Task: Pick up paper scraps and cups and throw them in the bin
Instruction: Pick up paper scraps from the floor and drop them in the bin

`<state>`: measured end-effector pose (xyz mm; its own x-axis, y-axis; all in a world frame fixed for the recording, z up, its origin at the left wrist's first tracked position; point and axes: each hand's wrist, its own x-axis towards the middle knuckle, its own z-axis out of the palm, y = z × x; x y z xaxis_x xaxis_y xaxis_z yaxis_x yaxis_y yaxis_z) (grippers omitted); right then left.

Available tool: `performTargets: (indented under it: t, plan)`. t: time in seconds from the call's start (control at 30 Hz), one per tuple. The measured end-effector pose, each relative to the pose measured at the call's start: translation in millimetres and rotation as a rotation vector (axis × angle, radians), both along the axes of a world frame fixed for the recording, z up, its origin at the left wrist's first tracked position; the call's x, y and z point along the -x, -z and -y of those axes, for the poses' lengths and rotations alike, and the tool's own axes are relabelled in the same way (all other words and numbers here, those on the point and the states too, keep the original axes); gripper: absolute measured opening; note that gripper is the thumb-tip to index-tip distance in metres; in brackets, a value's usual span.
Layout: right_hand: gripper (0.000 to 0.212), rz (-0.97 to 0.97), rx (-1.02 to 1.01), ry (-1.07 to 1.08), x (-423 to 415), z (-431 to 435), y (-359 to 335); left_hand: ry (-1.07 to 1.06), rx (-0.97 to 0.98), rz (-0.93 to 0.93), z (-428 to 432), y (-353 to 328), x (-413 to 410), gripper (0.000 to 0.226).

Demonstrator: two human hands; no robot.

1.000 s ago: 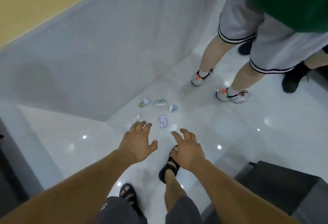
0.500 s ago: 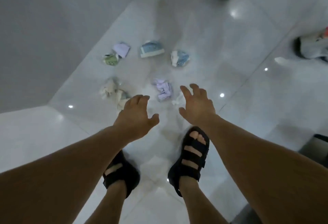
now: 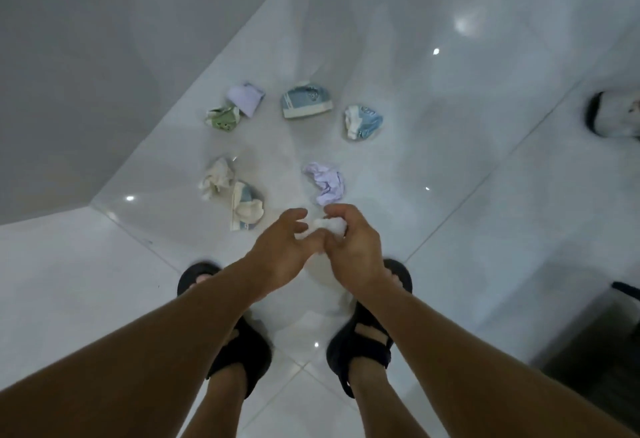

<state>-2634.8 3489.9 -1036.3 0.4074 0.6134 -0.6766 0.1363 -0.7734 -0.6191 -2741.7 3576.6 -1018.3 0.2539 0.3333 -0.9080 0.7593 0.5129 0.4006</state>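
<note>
Crumpled scraps and crushed cups lie on the glossy white floor. My right hand [image 3: 349,247] is closed on a white paper scrap [image 3: 327,224] just above my feet. My left hand [image 3: 282,247] sits right beside it, fingers apart, touching the scrap's left side. Just beyond lies a lilac crumpled paper [image 3: 327,183]. Further left are a cream crumpled paper [image 3: 216,177] and a crushed cream-and-blue cup [image 3: 246,210]. At the back sit a green scrap [image 3: 224,119], a lilac cup [image 3: 246,98], a blue cup [image 3: 306,99] and a crushed blue-and-white cup [image 3: 362,121].
A grey wall [image 3: 104,56] runs along the left, close to the litter. My feet in black sandals [image 3: 360,344] stand just behind my hands. Another person's white shoe [image 3: 613,113] is at the right edge. A dark bin-like object [image 3: 595,344] is at the lower right.
The view has dropped closer to the floor. Both hands came together, and my right hand closed on the white scrap that lay in front of my feet.
</note>
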Motion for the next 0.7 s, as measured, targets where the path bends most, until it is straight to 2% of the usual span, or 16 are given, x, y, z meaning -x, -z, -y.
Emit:
performTargets:
  t: [0.1,0.27,0.33,0.4,0.47,0.57,0.63,0.7]
  plan:
    - [0.029,-0.106,-0.026,0.001,3.0,-8.7,-22.7,-0.059,0.069,0.106,-12.5,-21.9,-3.0,0.069]
    - [0.045,-0.099,-0.064,-0.148,-3.3,-24.2,-25.4,-0.243,0.166,0.213,-22.9,-26.8,3.6,0.04]
    - [0.046,-0.106,-0.063,-0.218,-1.2,-29.5,-18.0,-0.163,0.099,0.147,-22.7,-19.1,11.2,0.046]
    - [0.045,-0.087,-0.079,-0.274,-0.6,-33.6,-6.8,0.069,-0.067,0.06,-20.4,-8.2,23.0,0.044]
    - [0.049,0.089,-0.114,-0.409,-8.5,-37.6,9.5,0.236,-0.19,-0.028,-18.5,2.2,34.0,0.037]
    - [0.069,0.429,-0.042,-0.671,-28.7,-47.6,38.7,0.326,-0.211,-0.096,-15.9,16.7,50.7,0.047]
    - [0.081,0.534,0.089,-0.864,-33.7,-52.7,61.4,0.399,-0.259,-0.103,-14.3,27.3,63.1,0.056]
    - [0.082,0.587,0.143,-1.007,-29.4,-53.4,79.4,0.45,-0.308,-0.091,-13.2,36.8,73.7,0.054]
